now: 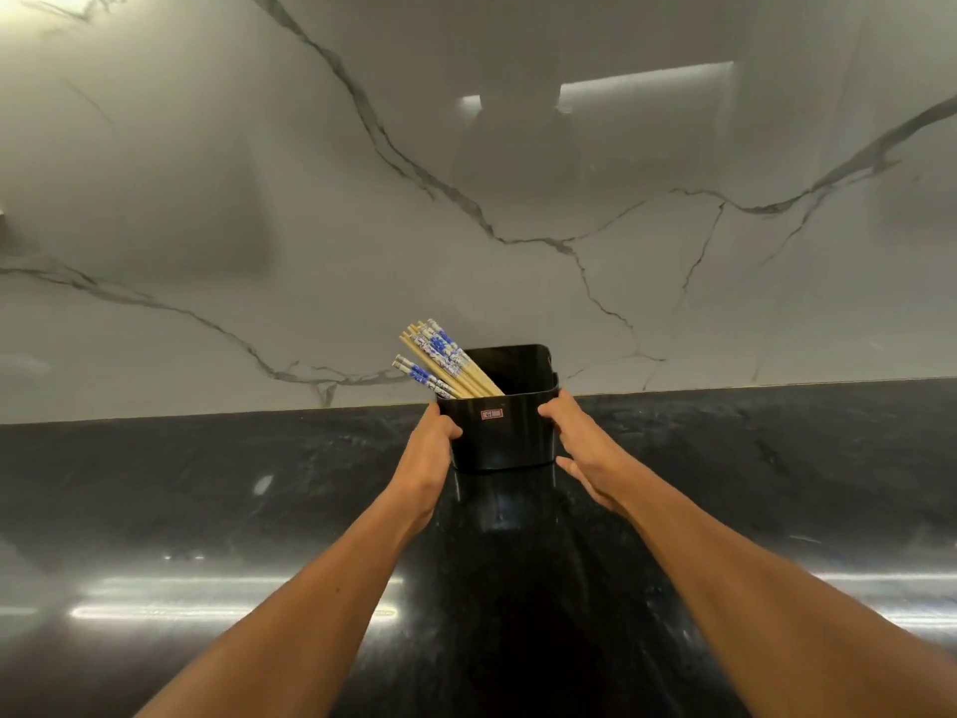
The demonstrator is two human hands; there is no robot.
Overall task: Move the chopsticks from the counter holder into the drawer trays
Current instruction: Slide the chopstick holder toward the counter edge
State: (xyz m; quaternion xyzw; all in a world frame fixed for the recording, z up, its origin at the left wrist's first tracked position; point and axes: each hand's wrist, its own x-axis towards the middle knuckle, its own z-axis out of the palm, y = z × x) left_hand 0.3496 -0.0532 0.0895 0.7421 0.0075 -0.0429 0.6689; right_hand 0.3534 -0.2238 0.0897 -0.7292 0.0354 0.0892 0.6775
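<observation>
A black rectangular holder (499, 435) with a small red label stands on the dark counter close to the wall. Several bamboo chopsticks (445, 362) with blue-and-white patterned tops lean out of its left side. My left hand (432, 448) grips the holder's left wall, thumb at the rim. My right hand (582, 448) presses against its right wall, fingers spread along the side. No drawer or tray is in view.
The glossy black stone counter (207, 510) stretches left and right and reflects ceiling lights. Behind the holder rises a white marble backsplash (466, 199) with grey veins.
</observation>
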